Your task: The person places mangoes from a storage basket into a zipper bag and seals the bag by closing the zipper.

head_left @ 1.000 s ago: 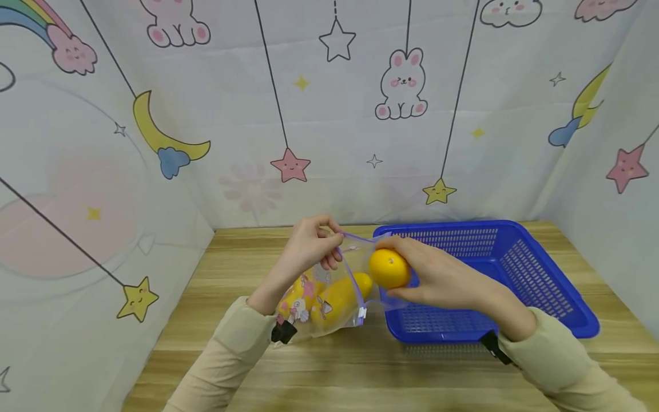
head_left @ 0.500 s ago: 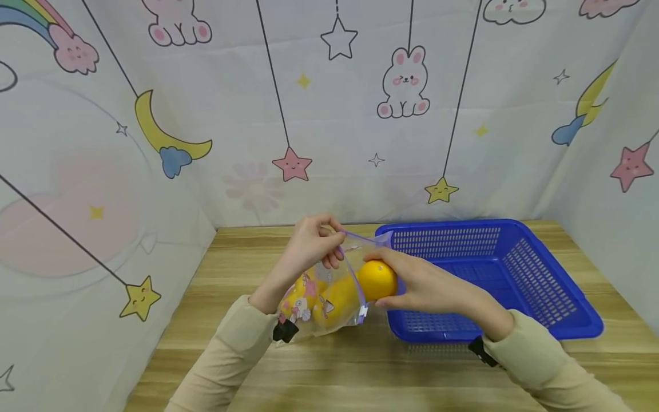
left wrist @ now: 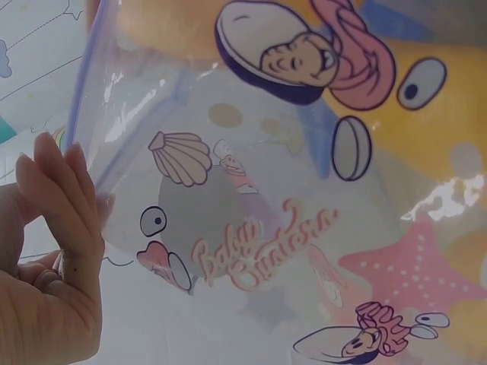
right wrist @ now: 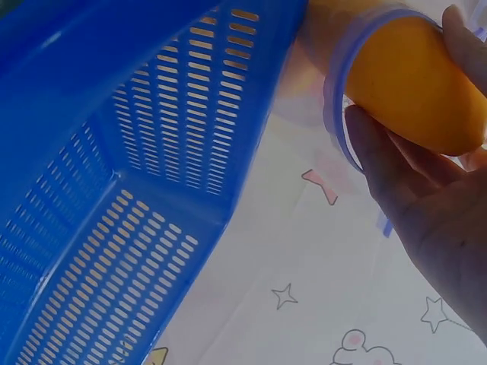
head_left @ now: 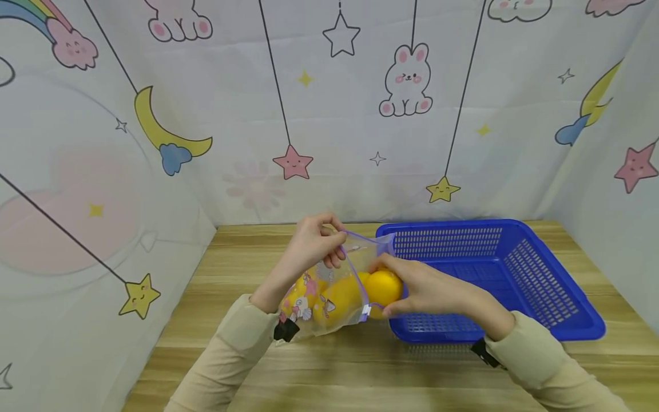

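Observation:
My left hand (head_left: 316, 240) pinches the purple zip edge of a clear printed zip bag (head_left: 334, 329) and holds its mouth up. Through the film show yellow, mango-like fruits (head_left: 337, 300); the left wrist view shows shell and starfish prints on the bag (left wrist: 251, 205). At the mouth, my right hand (head_left: 432, 286) grips an orange (head_left: 383, 288), thumb below and fingers above. Seen from the right wrist, the orange (right wrist: 415, 84) lies partly inside the purple rim, with a fingertip right at that rim. A white slider (head_left: 366, 311) sits at the zip's lower end.
A blue perforated plastic basket (head_left: 553, 329) stands just right of the bag, under my right forearm. Both rest on a wood-grain table (head_left: 329, 377). A white printed cloth (head_left: 329, 126) rises behind and at both sides.
My right hand has brought the orange leftward and down, from in front of the basket to the bag's mouth. My left hand keeps its grip on the zip edge.

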The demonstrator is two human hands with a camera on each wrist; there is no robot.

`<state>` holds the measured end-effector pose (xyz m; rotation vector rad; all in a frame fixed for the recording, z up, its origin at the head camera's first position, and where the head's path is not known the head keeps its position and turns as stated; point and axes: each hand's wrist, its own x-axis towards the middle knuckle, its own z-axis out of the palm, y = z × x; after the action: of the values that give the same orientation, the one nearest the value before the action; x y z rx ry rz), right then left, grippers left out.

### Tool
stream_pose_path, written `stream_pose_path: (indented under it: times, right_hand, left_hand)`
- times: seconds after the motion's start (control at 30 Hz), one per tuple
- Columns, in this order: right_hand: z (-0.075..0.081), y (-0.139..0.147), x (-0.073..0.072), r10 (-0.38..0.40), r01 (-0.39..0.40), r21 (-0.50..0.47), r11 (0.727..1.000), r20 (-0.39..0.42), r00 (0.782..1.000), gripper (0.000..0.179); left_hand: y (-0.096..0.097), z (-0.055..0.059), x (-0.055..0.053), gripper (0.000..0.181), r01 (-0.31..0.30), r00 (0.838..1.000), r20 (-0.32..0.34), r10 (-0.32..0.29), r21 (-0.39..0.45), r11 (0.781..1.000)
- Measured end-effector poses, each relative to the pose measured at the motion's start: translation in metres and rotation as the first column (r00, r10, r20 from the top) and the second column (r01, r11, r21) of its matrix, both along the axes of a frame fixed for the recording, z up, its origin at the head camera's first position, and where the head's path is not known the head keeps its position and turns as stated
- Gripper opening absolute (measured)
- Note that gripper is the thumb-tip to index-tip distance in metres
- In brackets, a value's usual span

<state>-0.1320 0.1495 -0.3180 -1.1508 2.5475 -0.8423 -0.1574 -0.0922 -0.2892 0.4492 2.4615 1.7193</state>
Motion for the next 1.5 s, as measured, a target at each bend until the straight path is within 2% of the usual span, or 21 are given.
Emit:
stream_pose_path:
  times: [0.17,0.43,0.57,0.83,1.07,1.2,1.3,1.5]
  right_hand:
    - [-0.001,0.002,0.001,0.01,-0.01,0.009,1.0,-0.018,1.0,0.062]
    - [-0.004,0.005,0.003,0.087,-0.087,0.003,0.996,-0.019,0.996,0.045]
    - [-0.001,0.007,0.002,0.093,-0.094,-0.018,0.995,-0.057,0.994,0.039]
    - [0.011,0.016,-0.004,0.065,-0.078,-0.077,0.994,-0.163,0.985,0.022]
    - [0.022,0.026,-0.012,0.018,-0.048,-0.126,0.991,-0.224,0.974,0.02]
    - [0.027,0.029,-0.019,-0.039,0.003,-0.128,0.992,-0.282,0.959,0.019]
    - [0.029,0.032,-0.024,-0.076,0.036,-0.124,0.992,-0.338,0.938,0.019]
    - [0.027,0.033,-0.035,-0.092,0.051,-0.106,0.993,-0.428,0.899,0.024]
  left_hand:
    - [0.001,0.001,0.0,0.008,-0.01,1.0,-0.001,0.01,-0.006,1.0]
    - [0.003,0.0,0.001,0.009,-0.002,1.0,-0.004,0.002,-0.005,1.0]
    - [0.004,0.0,0.001,0.007,-0.001,1.0,-0.004,0.001,-0.002,1.0]
    - [0.005,-0.001,0.001,0.006,0.007,1.0,-0.003,-0.007,0.003,1.0]
    - [0.006,-0.001,0.001,0.006,0.015,1.0,-0.007,-0.015,-0.004,1.0]
    - [0.006,-0.001,0.001,0.006,0.008,1.0,-0.007,-0.008,-0.013,1.0]
    - [0.006,-0.002,0.0,0.008,0.009,1.0,-0.011,-0.009,-0.015,1.0]
    - [0.006,-0.002,0.0,0.014,0.013,1.0,-0.011,-0.013,-0.013,1.0]
